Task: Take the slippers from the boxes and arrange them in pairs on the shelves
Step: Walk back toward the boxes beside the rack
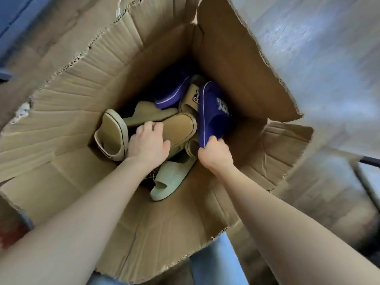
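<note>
Both my arms reach down into a large open cardboard box (236,58) holding several slippers. My right hand (214,154) pinches the heel end of a blue slipper (212,112) with white trim that stands on edge against the right wall. My left hand (148,144) rests on a tan slipper (178,128) with curled fingers over its edge. A second blue slipper (171,89) lies deeper at the back. A beige slipper (111,134) stands at the left, and a pale green one (170,179) lies nearest me.
The box flaps are torn and splayed outward on all sides. Grey wood-look floor (318,48) surrounds the box. A dark metal frame edge (368,161) shows at the right. My blue trouser leg (216,262) is below the near flap.
</note>
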